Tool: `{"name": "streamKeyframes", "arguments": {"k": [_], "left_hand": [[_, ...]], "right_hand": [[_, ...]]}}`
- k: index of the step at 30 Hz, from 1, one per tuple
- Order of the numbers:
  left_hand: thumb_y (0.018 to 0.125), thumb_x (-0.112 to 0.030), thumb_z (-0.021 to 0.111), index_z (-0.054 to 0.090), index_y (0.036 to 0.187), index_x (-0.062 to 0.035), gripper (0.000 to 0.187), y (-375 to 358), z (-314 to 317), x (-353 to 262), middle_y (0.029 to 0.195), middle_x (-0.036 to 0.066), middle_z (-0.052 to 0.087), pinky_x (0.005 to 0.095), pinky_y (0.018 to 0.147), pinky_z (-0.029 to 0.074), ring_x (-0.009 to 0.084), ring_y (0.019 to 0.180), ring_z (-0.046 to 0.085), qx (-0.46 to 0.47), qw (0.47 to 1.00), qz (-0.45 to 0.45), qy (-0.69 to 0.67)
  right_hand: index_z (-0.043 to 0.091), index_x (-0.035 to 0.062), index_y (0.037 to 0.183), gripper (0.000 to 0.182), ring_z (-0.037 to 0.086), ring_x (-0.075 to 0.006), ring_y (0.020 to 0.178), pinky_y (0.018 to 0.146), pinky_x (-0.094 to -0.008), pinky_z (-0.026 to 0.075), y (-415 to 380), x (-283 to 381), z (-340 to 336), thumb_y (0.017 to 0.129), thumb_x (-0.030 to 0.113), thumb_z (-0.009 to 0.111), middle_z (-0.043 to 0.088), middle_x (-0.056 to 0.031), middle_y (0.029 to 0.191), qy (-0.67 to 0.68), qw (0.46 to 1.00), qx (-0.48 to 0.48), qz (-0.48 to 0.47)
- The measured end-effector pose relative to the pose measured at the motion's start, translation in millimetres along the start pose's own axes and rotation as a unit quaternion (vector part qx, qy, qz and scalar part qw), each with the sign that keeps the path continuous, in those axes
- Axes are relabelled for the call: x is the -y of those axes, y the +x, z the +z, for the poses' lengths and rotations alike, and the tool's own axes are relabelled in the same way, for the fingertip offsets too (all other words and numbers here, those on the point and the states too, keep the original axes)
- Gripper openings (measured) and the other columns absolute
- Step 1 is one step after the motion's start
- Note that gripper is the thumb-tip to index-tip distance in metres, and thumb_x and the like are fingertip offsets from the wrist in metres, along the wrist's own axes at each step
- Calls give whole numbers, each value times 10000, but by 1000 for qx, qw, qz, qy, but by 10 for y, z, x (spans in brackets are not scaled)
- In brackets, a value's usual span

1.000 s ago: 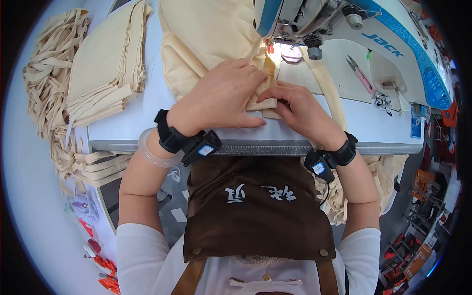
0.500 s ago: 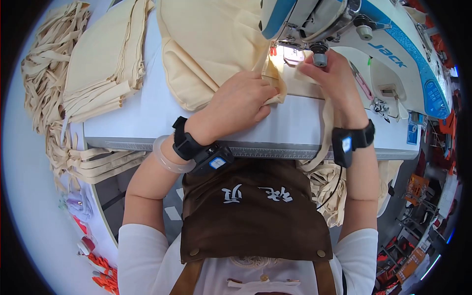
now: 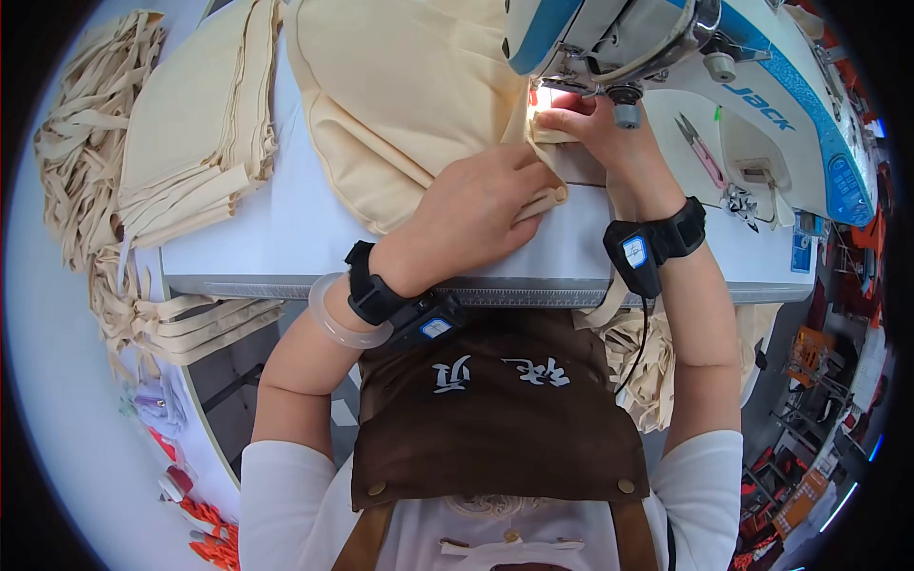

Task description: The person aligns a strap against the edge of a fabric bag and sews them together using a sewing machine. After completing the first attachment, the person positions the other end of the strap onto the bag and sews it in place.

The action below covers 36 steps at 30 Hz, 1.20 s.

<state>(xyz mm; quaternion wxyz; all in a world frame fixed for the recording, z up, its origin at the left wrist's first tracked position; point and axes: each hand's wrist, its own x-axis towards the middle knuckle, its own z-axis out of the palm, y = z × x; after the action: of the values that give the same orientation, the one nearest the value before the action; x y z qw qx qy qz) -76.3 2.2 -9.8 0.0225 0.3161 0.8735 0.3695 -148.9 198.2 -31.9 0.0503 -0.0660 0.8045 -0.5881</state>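
Observation:
A cream cloth bag panel (image 3: 409, 105) lies on the sewing table, bunched toward the machine. My left hand (image 3: 486, 205) is closed on its folded edge, just left of and in front of the needle. Close under the presser foot, my right hand (image 3: 609, 138) pinches the end of a cream fabric strap (image 3: 606, 306) against the panel's edge. The strap runs down past my right wrist and over the table's front edge, partly hidden by the wrist. Above both hands stands the white and blue sewing machine (image 3: 657, 48), its lamp lighting the needle area.
Folded cream panels (image 3: 195, 114) are stacked at the left, beside a heap of straps (image 3: 95, 124). Pink-handled thread snips (image 3: 702, 152) lie on the machine bed at right. A ruler strip (image 3: 381, 288) lines the table's front edge. More straps (image 3: 647, 371) hang below it.
My right hand has moved left and inward, bringing the strap end to the cloth by the needle. My left hand has shifted slightly right and toward me, with the cloth in it.

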Motion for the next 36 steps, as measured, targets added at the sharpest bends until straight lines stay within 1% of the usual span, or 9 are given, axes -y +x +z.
{"name": "streamKeyframes", "arguments": {"k": [6,9,12,15,21,24,27,32,36], "left_hand": [[755,-28,698,623,1127,-22,379,-30,-34,22,1227,139,554,387,882,530,337,1050,614,-34,996,-52,-68],[745,-10,677,611,1164,-28,424,-49,-3,26,1263,141,562,378,924,522,318,1156,582,-14,996,25,87],[771,-20,641,611,1154,-12,384,-82,-97,-93,1276,141,584,370,965,507,294,1202,558,-32,944,55,323],[790,-74,604,636,1055,-15,274,-42,-32,40,1037,101,616,347,882,491,238,1032,583,-81,935,87,335],[752,-105,618,655,825,-39,105,133,-39,198,882,71,636,334,830,472,225,916,577,-69,910,111,393],[742,-108,613,640,737,-45,69,232,-71,256,818,65,638,329,827,466,227,897,580,-74,907,140,391],[744,-105,611,644,743,-48,66,250,-71,262,808,69,643,341,841,462,237,884,581,-79,918,151,357],[740,-59,614,692,841,-38,129,204,-20,268,813,80,642,356,797,484,255,868,578,-104,954,97,263],[727,-15,621,732,960,-41,260,174,-12,240,819,76,628,375,768,500,265,850,571,-126,973,64,180]], "right_hand": [[726,13,840,200,672,-192,673,649,-319,524,17,-112,43,767,168,831,730,-108,768,-102,994,-17,-26],[737,35,838,252,686,-265,672,646,-352,533,37,-196,43,769,259,829,731,-141,779,-139,989,-19,-53],[738,50,807,300,692,-309,686,653,-385,546,64,-287,49,763,333,829,724,-141,765,-185,978,-43,-86],[734,55,791,330,694,-326,693,654,-403,556,86,-395,76,754,366,838,720,-136,756,-240,961,-72,-121],[722,33,806,398,696,-361,707,642,-424,562,73,-248,51,733,397,862,716,-184,776,-222,970,-46,-87],[717,6,789,413,702,-364,717,643,-426,563,115,-371,46,717,381,877,711,-204,770,-235,967,-61,-84],[711,-21,795,438,704,-369,725,651,-429,563,141,-360,25,700,367,889,708,-222,774,-193,978,-49,-69],[717,-29,828,432,702,-376,719,667,-431,564,84,-275,62,706,351,885,707,-227,773,-123,990,-28,-55],[728,-7,821,373,705,-367,720,673,-425,564,95,-316,83,723,325,867,710,-210,757,-184,979,-54,-69]]}}
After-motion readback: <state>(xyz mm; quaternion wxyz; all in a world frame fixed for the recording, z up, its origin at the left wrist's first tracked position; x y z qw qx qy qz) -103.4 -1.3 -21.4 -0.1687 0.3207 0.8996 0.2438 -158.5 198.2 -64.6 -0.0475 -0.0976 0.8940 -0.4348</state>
